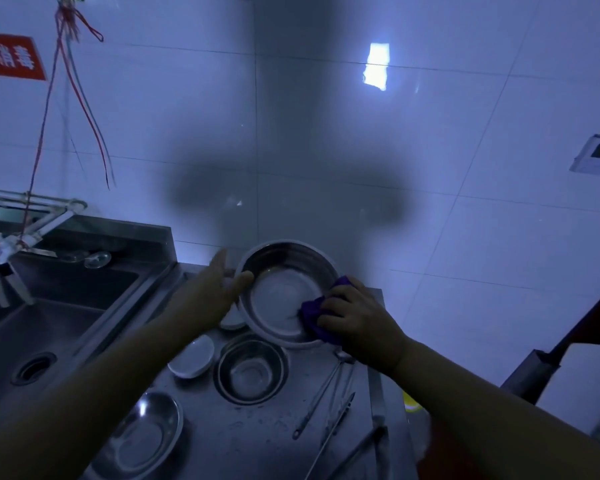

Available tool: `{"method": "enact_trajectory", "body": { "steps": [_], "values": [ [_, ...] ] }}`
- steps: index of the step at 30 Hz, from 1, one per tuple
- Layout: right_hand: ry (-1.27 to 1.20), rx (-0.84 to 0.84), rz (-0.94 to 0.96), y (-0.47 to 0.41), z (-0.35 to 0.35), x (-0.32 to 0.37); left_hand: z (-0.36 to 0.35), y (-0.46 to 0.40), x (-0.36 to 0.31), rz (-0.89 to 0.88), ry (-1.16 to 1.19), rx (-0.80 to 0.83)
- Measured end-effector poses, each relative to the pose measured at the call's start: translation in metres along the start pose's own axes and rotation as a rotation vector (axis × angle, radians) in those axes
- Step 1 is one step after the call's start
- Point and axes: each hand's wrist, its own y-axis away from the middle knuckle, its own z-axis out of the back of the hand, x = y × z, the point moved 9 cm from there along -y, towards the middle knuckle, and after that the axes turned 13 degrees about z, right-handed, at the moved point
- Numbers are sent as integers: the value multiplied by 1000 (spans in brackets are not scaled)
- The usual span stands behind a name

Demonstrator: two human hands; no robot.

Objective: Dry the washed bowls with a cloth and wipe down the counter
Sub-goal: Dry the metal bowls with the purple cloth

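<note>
At far left we see the steel sink (49, 327) with its round drain (33, 368), a tap (4, 251) above it and red strings (70, 81) hanging down the tiled wall (326, 133) beside a red sign (9, 57). Next comes our steel counter (243, 434), wet in patches. On it, nearest us, lies a shallow steel dish (142, 434); behind it a white saucer (192, 356), and just right of that a small steel bowl (252, 368) standing upright. Our left hand (215, 289) has straight, spread fingers, the thumb lying against the left rim of the large steel bowl (284, 292), which is lifted and tilted so its inside faces us, above the small bowl. A second white dish (232, 320) peeks out beneath our left wrist. Our right hand (357, 317) has curled fingers clutching the purple cloth (314, 315), pressed against the inside right wall of the large bowl. Below that hand, 2 or more long metal utensils (326, 393) lie on the counter; we cannot tell exactly what they are. At far right a small white device (598, 157) hangs on the wall.
</note>
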Motion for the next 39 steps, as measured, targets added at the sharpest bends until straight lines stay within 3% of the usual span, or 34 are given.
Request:
{"method": "enact_trajectory", "body": {
  "steps": [2,3,5,7,11,16,22,26,29,32,35,39],
  "values": [
    [-45,37,-48,-2,0,-5,13,32,-22,-305,-265,-371],
    [-61,64,-70,-4,-1,-6,9,55,-37,-498,-348,-470],
    [-78,99,-102,-8,-1,-6,-14,89,-56,-797,-476,-484],
    [-106,86,-129,-14,3,-4,-33,101,-63,-933,-572,-440],
    [-159,-64,-196,-15,24,-8,-32,80,-57,-736,-452,-290],
    [-197,-500,-559,18,54,-38,-27,45,-22,-228,210,-40],
    [-254,-318,-696,-5,25,-22,-66,50,-19,170,917,263],
    [-35,-352,-642,-14,31,2,-71,49,-22,285,1050,287],
    [164,-284,-490,-29,26,28,-75,48,-29,299,1097,311],
    [209,-273,-466,-33,30,24,-74,46,-31,287,1135,298],
    [162,-321,-538,-35,39,7,-71,43,-29,282,1130,264],
    [-106,-478,-834,-20,49,-34,-73,42,-19,356,1172,263]
  ]
}}
